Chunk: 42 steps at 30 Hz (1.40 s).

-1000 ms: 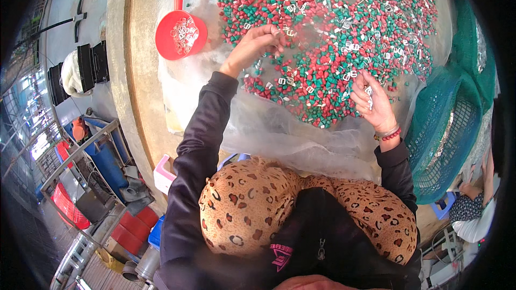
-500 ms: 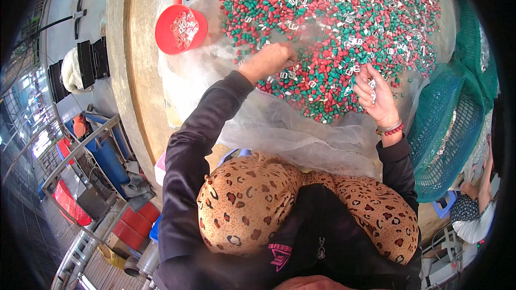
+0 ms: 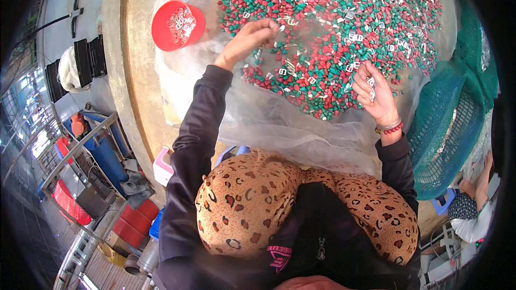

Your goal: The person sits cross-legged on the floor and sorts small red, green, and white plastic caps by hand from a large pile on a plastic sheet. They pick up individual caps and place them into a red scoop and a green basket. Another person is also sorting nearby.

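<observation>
A wide spread of small red and green stone-like pieces (image 3: 322, 64) lies before me, with white plastic buckle-like clips (image 3: 355, 36) scattered among them. At the left side of the spread, my left hand (image 3: 248, 42) is pinched closed. A small white piece shows at its fingertips, its exact shape too small to tell. My right hand (image 3: 380, 96), palm turned up at the near right edge, has its fingers curled around several white clips (image 3: 371, 82). A red dipper (image 3: 200, 29) with a straight handle stands left of the spread, holding more white clips.
Thin whitish mesh sheeting (image 3: 252, 113) lies under the pieces and runs toward my lap. Green mesh baskets (image 3: 438, 134) stand on the right. Beyond them, at the right edge, part of another person (image 3: 473, 217) shows. A metal-framed cart (image 3: 107, 150) is at the left.
My left hand has moved left and slightly away from me, off the near part of the pieces, fingers still pinched. My right hand has hardly moved and keeps its white clips.
</observation>
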Tool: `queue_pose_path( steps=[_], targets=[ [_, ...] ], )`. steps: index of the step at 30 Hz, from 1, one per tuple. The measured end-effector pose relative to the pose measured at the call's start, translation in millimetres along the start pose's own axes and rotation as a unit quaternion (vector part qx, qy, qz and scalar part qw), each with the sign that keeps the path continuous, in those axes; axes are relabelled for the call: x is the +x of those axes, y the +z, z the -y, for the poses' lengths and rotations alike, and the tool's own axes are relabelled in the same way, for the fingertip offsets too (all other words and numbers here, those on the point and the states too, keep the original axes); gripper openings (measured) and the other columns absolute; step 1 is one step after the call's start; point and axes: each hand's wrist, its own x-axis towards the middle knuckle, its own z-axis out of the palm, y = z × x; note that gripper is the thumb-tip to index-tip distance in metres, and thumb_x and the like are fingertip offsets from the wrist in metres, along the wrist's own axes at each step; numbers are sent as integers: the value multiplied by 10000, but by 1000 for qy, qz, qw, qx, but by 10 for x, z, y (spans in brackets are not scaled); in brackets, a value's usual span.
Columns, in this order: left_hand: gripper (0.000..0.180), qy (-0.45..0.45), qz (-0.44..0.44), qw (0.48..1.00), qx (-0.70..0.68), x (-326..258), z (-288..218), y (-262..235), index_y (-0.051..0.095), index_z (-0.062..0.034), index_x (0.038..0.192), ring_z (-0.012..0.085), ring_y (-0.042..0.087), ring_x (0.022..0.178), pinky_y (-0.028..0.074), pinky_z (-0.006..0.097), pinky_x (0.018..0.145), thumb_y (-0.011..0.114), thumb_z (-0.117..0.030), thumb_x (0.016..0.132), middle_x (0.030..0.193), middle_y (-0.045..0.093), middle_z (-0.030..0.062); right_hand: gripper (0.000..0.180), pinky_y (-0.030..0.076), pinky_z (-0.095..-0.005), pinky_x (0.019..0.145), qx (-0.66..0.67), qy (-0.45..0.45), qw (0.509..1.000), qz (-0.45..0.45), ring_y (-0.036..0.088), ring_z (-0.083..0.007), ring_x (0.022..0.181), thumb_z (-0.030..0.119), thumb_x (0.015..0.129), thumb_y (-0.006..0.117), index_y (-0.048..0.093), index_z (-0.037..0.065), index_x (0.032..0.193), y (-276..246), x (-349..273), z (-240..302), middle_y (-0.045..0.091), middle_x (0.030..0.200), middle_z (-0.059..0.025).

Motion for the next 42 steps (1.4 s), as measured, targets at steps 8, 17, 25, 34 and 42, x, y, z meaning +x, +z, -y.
queue_pose_path(
  steps=[8,17,25,34,42],
  targets=[
    [469,22,183,959,-215,-128,-187,228,523,5,1117,117,468,797,398,222,657,519,-215,703,1023,511,60,364,206,-178,330,-20,23,1000,1,296,-55,453,327,1021,356,463,59,800,39,67,-57,313,573,23],
    [247,172,89,861,471,-70,190,370,638,-33,1061,283,642,821,514,373,691,644,-87,820,974,615,160,356,214,-179,330,-1,6,1000,-16,305,-53,449,323,1018,371,459,59,796,25,16,-69,322,579,23],
    [267,187,35,680,709,-190,556,668,555,51,978,307,583,1024,539,375,784,585,33,713,1046,501,192,349,226,-176,335,9,15,1000,0,311,-56,454,319,1015,380,468,58,801,-16,40,-64,325,581,24],
    [173,98,-39,856,506,67,350,251,663,-17,825,307,654,730,521,369,644,687,-167,741,759,648,164,341,219,-180,332,17,13,1000,-9,305,-54,448,312,1013,386,467,59,800,-30,28,-75,326,579,24],
    [274,49,-36,934,353,-6,-94,27,727,-30,879,136,636,665,494,279,633,728,-273,750,720,681,83,348,221,-179,331,10,24,999,-25,305,-60,442,312,1016,372,467,59,796,-13,27,-107,324,573,23]
  ],
)
